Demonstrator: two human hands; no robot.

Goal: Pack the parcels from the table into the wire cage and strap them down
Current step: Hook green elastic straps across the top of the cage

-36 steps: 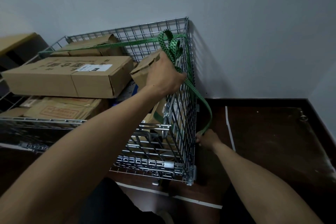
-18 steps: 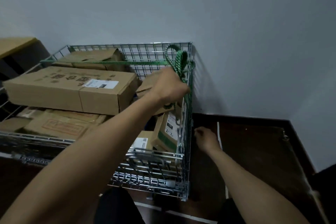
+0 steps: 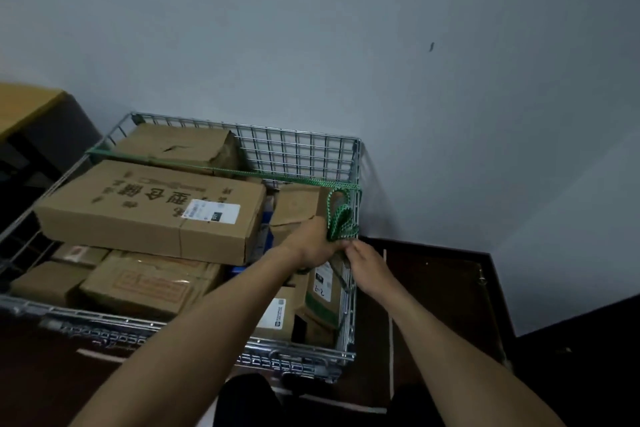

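Strap bunched at cage 3 o'clock rim, my left hand gripping loops; right hand has come up alongside, fingers curled, hold unclear. Tie-off likely next.

1. left hand: fingertips hidden behind its own back and the bunched strap, so the grip detail isn't visible.
2. right hand: fingertips buried against the left's. Can't tell if it pinches strap or wire.
3. Below both hands: a dark strand drops along the cage wall, end lost behind wire.
4. Under the left forearm: parcels mostly covered. label below the wrist too small to read.
5. Far left of the hands: cage and table cut off at the edge of view. Strap anchor there unclear.
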